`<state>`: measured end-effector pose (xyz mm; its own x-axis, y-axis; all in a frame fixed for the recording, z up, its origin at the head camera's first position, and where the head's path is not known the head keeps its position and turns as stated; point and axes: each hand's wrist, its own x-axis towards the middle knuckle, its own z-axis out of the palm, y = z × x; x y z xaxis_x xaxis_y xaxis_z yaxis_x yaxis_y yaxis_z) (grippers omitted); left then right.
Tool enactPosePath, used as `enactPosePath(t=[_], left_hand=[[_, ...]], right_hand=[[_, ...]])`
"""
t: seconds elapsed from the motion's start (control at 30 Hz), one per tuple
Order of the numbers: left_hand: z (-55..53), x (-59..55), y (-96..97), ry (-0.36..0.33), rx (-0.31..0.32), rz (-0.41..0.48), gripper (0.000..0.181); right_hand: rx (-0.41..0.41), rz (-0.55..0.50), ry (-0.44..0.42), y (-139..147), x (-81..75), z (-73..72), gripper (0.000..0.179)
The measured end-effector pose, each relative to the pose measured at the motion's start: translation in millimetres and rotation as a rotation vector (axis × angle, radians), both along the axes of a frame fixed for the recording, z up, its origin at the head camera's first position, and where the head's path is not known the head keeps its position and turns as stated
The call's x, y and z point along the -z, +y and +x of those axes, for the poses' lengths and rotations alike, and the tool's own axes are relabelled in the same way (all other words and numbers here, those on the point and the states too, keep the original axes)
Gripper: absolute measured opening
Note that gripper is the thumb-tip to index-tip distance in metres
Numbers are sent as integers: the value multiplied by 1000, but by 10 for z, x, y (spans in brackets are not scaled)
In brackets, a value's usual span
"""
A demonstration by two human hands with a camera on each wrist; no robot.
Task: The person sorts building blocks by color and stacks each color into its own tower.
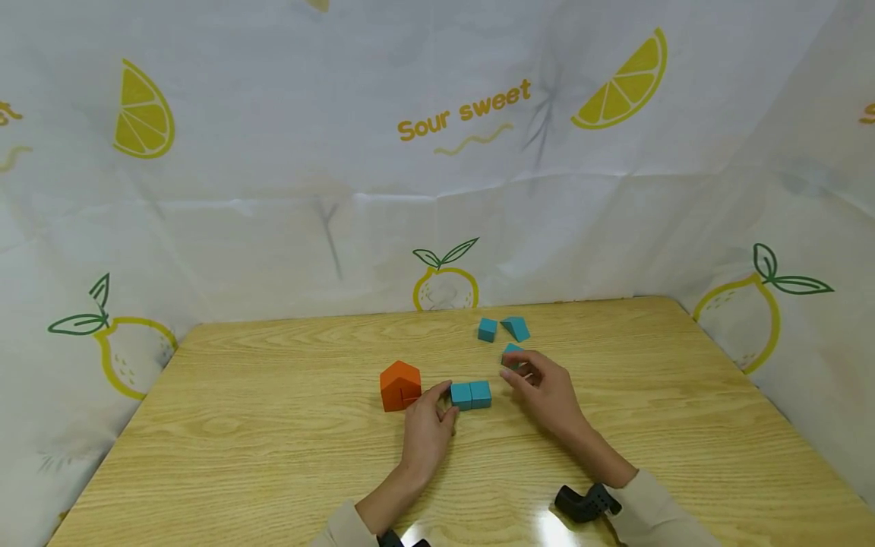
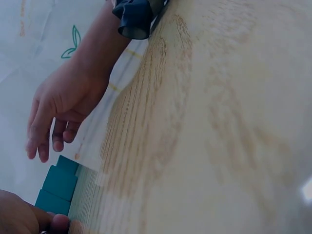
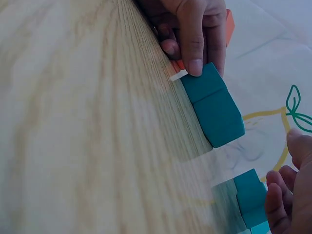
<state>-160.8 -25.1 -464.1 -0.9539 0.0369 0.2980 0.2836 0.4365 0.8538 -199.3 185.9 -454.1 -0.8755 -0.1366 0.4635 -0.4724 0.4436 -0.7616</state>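
The left hand (image 1: 427, 437) pinches the left cube (image 1: 461, 397) of a blue pair between thumb and fingers, while the right hand (image 1: 547, 387) hangs with loosely bent fingers, thumb parted from forefinger, apparently grasping nothing. The right cube (image 1: 481, 394) touches the left cube at three o'clock but has no finger on it, so a twist or shove of the pinch could well part the two or skew their seam. At the left hand's eleven o'clock stands an orange shape (image 1: 399, 386), so near the fingers that contact cannot be told; a sideways sweep of that hand might knock it askew. The right hand's fingertips partly cover a small blue block (image 1: 511, 348) at about ten o'clock, and whether they touch it cannot be told. If they came in low or off-centre, the block would probably slide or tip rather than lift. Beyond it on the bench (image 1: 273, 433) lie a wedge (image 1: 517, 329) at twelve o'clock and a far cube (image 1: 487, 330) at ten; a shove that way may scatter them, and the wedge's slanting face would likely give a poor grip.
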Motion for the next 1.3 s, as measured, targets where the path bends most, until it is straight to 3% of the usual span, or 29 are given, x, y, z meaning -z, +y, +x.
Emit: enactPosePath(t=[0.13,0.27,0.67,1.3], left_hand=[[0,6,9,-1,1,-2,40],[3,-3,21,-2,1,-1,40],[-6,4,6,-9,-5,0,40],[0,5,13,19,-13,-14,39]], right_hand=[[96,-21,37,80,23,-47,34],[139,-4,13,153,70,-107,43],[122,41,-127,164,87,-191,44],[172,65,-160,156,97,-226,42]])
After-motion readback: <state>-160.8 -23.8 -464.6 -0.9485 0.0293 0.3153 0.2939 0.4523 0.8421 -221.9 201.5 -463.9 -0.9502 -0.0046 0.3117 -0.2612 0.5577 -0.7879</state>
